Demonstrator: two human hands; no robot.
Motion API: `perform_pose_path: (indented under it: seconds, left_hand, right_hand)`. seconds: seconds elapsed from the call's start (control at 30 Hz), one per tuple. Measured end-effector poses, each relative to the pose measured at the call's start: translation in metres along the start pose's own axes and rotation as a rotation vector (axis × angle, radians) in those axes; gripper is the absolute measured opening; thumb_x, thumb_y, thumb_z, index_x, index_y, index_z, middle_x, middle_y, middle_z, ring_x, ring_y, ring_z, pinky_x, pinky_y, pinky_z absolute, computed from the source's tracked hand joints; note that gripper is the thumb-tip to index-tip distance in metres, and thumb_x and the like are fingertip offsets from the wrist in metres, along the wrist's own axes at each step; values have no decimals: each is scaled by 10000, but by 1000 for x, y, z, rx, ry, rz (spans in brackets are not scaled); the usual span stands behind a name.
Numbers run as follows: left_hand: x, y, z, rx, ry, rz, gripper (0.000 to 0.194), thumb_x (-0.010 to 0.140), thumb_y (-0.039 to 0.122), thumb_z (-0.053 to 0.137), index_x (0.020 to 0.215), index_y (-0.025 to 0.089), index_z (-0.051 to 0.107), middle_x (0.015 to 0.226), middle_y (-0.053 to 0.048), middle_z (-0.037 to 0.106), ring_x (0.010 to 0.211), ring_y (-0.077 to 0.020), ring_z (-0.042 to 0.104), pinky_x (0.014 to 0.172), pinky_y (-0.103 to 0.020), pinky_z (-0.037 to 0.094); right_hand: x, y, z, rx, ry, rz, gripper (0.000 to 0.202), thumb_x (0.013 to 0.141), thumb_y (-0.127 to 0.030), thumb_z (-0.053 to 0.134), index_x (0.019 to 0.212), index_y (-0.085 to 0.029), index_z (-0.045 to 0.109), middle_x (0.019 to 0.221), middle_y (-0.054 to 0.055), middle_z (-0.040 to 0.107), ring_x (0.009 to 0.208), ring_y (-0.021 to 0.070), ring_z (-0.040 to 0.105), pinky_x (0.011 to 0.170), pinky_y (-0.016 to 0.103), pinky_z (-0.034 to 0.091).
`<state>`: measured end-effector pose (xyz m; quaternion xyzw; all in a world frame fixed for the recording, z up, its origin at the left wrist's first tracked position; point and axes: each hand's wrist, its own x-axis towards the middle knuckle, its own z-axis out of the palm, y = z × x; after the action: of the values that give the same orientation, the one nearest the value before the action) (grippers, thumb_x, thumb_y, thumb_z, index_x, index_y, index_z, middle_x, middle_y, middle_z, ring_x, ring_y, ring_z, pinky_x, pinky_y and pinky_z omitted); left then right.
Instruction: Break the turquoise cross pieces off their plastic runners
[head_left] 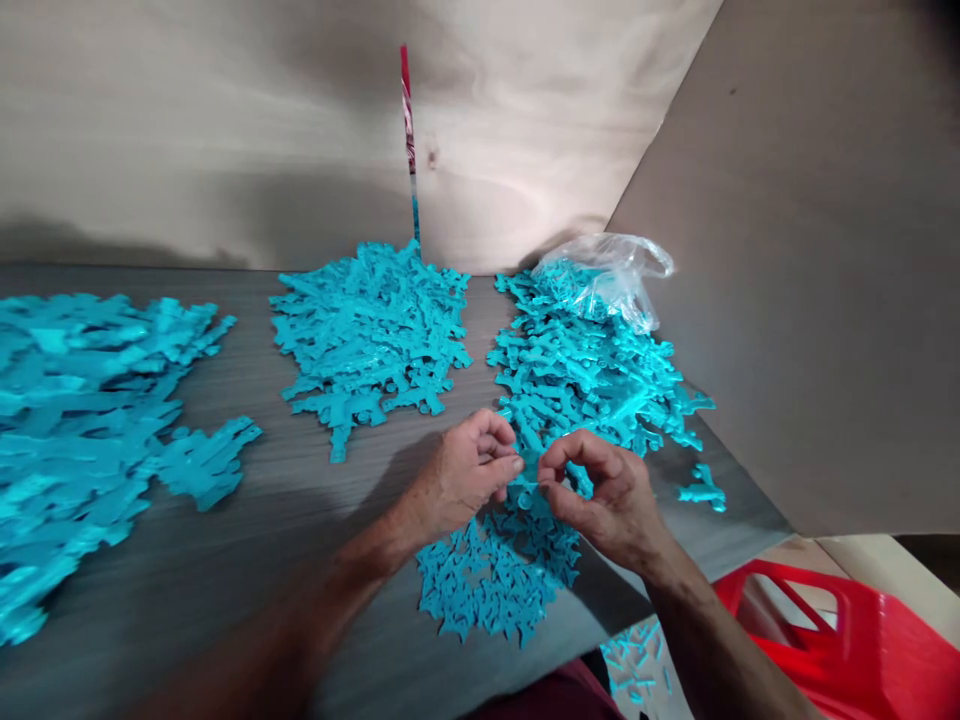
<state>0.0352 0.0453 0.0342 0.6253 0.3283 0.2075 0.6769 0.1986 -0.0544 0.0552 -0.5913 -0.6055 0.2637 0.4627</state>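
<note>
My left hand point(471, 468) and my right hand point(600, 490) face each other, fingertips closed in a pinch. Between them shows a small turquoise plastic piece point(529, 478), partly covered by the fingers and hard to tell from the pieces behind it. Just below lies a flat heap of small, pointed turquoise bits point(491, 585). Behind my hands spreads a pile of toy-gun-shaped turquoise plastic parts point(577, 370), partly under a clear plastic bag point(626, 270).
A second turquoise pile point(375, 330) stands at the back middle, and a pile of larger parts point(82, 400) at the left. One loose part point(703, 488) lies near the right edge. A red plastic container point(847, 630) sits below, beside turquoise scraps point(634, 660). Wooden panels point(810, 250) enclose the table.
</note>
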Motion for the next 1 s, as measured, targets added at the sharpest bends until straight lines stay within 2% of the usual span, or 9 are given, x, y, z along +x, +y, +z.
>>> perform_pose_path:
  seconds: [0.1,0.3,0.5,0.73,0.87,1.0]
  left_hand:
    - [0,1,-2,10,-12,6,97,811,253,626,797,165,589,632,44,573,518,-74,564,476,-175,448]
    - [-2,5,-5,76,-50,39,158,852,275,599,909,161,692,710,16,649,578,-80,584,555,-197,494]
    - [-2,4,-9,78,-101,21,237,871,284,581,1037,159,695,698,5,690,594,-96,614,586,-209,507]
    - [-3,9,-9,164,-80,22,285,873,283,554,1065,138,707,688,-17,708,588,-115,626,583,-227,512]
    - [-5,12,-8,192,-67,56,287,880,304,554,1057,153,722,723,-22,722,644,-129,656,618,-232,518]
    - [-7,16,-6,184,-58,80,275,881,307,561,1033,150,728,845,-35,745,694,-129,673,649,-229,521]
  right_hand:
    - [6,4,-1,91,-66,35,121,738,-101,611,787,-212,606,739,-32,623,663,112,566,625,248,473]
    - [10,5,-3,95,-69,63,97,725,-118,612,775,-201,616,732,-25,638,658,114,571,614,250,475]
    - [11,6,-3,77,-41,28,94,731,-118,623,769,-204,612,724,-28,639,669,116,584,623,245,479]
    - [8,2,-3,4,-41,-31,104,769,-102,607,782,-204,611,694,-39,618,644,102,576,616,224,476]
    - [5,-1,0,-70,21,-78,135,774,-73,610,800,-205,609,694,-48,612,639,90,574,618,207,470]
    - [1,0,3,-112,86,-102,156,780,-63,627,816,-213,600,710,-55,624,644,85,586,628,199,473]
